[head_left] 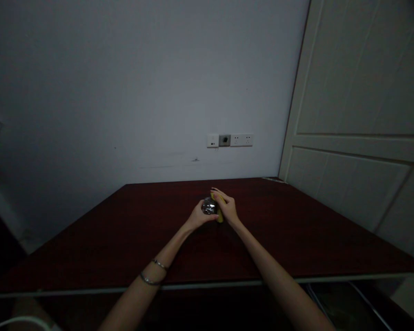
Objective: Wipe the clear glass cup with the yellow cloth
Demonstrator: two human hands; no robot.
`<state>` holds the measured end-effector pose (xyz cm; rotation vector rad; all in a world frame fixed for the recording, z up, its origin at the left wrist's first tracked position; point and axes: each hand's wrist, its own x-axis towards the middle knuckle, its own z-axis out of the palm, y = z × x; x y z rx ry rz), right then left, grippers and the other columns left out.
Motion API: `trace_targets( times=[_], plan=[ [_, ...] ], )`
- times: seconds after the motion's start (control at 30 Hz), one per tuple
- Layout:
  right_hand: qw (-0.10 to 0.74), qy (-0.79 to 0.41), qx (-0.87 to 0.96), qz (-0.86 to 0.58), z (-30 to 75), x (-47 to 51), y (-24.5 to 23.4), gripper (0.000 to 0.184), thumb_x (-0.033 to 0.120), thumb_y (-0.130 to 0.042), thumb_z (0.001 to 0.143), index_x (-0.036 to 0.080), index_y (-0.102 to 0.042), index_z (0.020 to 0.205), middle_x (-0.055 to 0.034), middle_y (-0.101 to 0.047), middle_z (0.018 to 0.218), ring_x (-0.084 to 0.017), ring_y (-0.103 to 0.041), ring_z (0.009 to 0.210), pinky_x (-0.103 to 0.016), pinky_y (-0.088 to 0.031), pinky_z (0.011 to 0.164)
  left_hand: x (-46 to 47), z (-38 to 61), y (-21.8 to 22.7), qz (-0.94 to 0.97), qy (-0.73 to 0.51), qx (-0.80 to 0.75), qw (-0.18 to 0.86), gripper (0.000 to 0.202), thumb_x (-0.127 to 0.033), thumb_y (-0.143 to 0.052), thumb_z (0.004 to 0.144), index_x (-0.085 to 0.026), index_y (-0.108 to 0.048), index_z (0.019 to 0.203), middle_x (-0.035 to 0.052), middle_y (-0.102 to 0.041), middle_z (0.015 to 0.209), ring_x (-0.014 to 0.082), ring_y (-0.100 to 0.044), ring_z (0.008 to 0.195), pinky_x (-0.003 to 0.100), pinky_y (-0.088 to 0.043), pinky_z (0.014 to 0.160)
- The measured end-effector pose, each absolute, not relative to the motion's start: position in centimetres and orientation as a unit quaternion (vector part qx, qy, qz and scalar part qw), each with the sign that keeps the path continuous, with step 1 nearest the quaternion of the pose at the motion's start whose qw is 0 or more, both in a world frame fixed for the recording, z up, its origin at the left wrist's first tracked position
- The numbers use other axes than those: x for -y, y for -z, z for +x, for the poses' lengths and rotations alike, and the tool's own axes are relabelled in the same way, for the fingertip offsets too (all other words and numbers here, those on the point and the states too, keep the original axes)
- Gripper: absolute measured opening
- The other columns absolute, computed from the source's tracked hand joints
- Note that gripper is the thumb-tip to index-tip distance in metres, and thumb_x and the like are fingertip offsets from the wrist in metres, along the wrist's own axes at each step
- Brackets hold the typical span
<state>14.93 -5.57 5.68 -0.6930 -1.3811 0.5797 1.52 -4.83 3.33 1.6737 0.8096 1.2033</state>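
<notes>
While they are meeting above the middle of the table (296, 234), the left hand (197, 216) is cupping one small shiny metal object (209, 207) and the right hand (229, 209) is curling its fingers over one yellow item (221, 216) pressed against it. Two bracelets (159, 264) are circling the left wrist. Beyond, one row of sockets (229, 140) is sitting on the wall beside one white door (359, 115).

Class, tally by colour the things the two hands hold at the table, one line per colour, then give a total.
Silver: 1, the shiny object in the left hand
Yellow: 1, the yellow thing in the right hand
Total: 2
</notes>
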Motion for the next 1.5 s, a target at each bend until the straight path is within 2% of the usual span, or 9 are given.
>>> trace_targets(
  times=[0.17,0.3,0.47,0.73,0.87,1.0,1.27,1.37,1.5],
  plan=[
    [0.676,-0.248,0.621,-0.311,14.9,5.8,-5.7,0.027,0.037,-0.055,0.075,0.021,-0.068,0.092,-0.0081,-0.061,0.111,-0.022,-0.054,0.107,-0.040,-0.038,0.095,4.6,1.6,-3.2,0.658,-0.489,-0.341,0.460,0.069,-0.026,-0.079,0.047,-0.010,-0.049,0.106,0.0116,-0.060,0.103,0.0209,-0.057,0.092,0.034,-0.044,0.084],
    [0.632,-0.233,0.687,-0.271,14.9,6.6,-6.0,0.023,0.035,-0.058,0.072,0.023,-0.068,0.090,-0.0058,-0.059,0.115,-0.023,-0.053,0.107,-0.040,-0.040,0.093,4.3,1.7,-3.3,0.643,-0.485,-0.349,0.479,0.055,-0.025,-0.075,0.053,-0.010,-0.055,0.102,0.0096,-0.063,0.097,0.0195,-0.059,0.086,0.031,-0.046,0.078],
    [0.581,-0.230,0.739,-0.251,15.2,6.3,-6.0,0.020,0.033,-0.059,0.072,0.025,-0.069,0.087,-0.0038,-0.066,0.101,-0.023,-0.052,0.110,-0.040,-0.042,0.092,4.5,1.7,-3.6,0.638,-0.466,-0.347,0.506,0.042,-0.024,-0.071,0.057,-0.010,-0.060,0.095,0.0065,-0.065,0.085,0.0165,-0.060,0.075,0.027,-0.046,0.068],
    [0.639,-0.189,0.672,-0.323,15.2,5.3,-5.4,0.022,0.034,-0.057,0.073,0.024,-0.069,0.089,-0.0052,-0.066,0.099,-0.023,-0.054,0.107,-0.039,-0.042,0.091,5.0,2.0,-3.7,0.615,-0.462,-0.377,0.516,0.042,-0.028,-0.075,0.052,-0.011,-0.061,0.087,0.0056,-0.065,0.079,0.0148,-0.059,0.067,0.027,-0.047,0.063],
    [0.586,-0.171,0.741,-0.281,15.4,6.2,-5.9,0.019,0.033,-0.058,0.073,0.027,-0.069,0.088,-0.0025,-0.066,0.100,-0.023,-0.053,0.108,-0.039,-0.043,0.091,4.9,1.8,-3.6,0.635,-0.460,-0.356,0.508,0.039,-0.024,-0.071,0.055,-0.010,-0.062,0.090,0.0057,-0.065,0.080,0.0150,-0.059,0.068,0.025,-0.046,0.061],
    [0.531,-0.140,0.794,-0.261,15.4,6.7,-6.0,0.020,0.031,-0.058,0.074,0.028,-0.068,0.091,-0.0009,-0.062,0.110,-0.022,-0.051,0.110,-0.037,-0.041,0.093,4.6,1.9,-3.5,0.668,-0.440,-0.348,0.489,0.033,-0.020,-0.067,0.057,-0.011,-0.063,0.088,0.0052,-0.065,0.075,0.0145,-0.058,0.064,0.024,-0.045,0.057],
    [0.590,-0.101,0.725,-0.340,15.4,5.6,-5.4,0.021,0.032,-0.055,0.077,0.026,-0.067,0.093,-0.0034,-0.066,0.098,-0.022,-0.054,0.106,-0.038,-0.043,0.090,4.4,2.2,-3.0,0.687,-0.431,-0.378,0.447,0.042,-0.019,-0.075,0.048,-0.009,-0.062,0.086,0.0065,-0.066,0.080,0.0195,-0.059,0.076,0.030,-0.047,0.069],
    [0.549,-0.096,0.766,-0.322,15.3,5.9,-5.3,0.021,0.032,-0.056,0.076,0.027,-0.067,0.093,-0.0039,-0.063,0.106,-0.022,-0.053,0.107,-0.038,-0.042,0.091,4.4,2.0,-3.1,0.694,-0.444,-0.367,0.432,0.043,-0.016,-0.073,0.049,-0.011,-0.063,0.091,0.0070,-0.066,0.083,0.0211,-0.059,0.081,0.031,-0.046,0.074],
    [0.495,-0.083,0.814,-0.291,15.2,6.3,-5.4,0.021,0.032,-0.058,0.074,0.029,-0.067,0.094,-0.0030,-0.054,0.121,-0.020,-0.050,0.109,-0.036,-0.040,0.092,4.2,1.8,-3.2,0.702,-0.447,-0.354,0.427,0.032,-0.016,-0.068,0.055,-0.013,-0.065,0.086,0.0066,-0.067,0.084,0.0209,-0.059,0.083,0.029,-0.046,0.073]
  ],
)
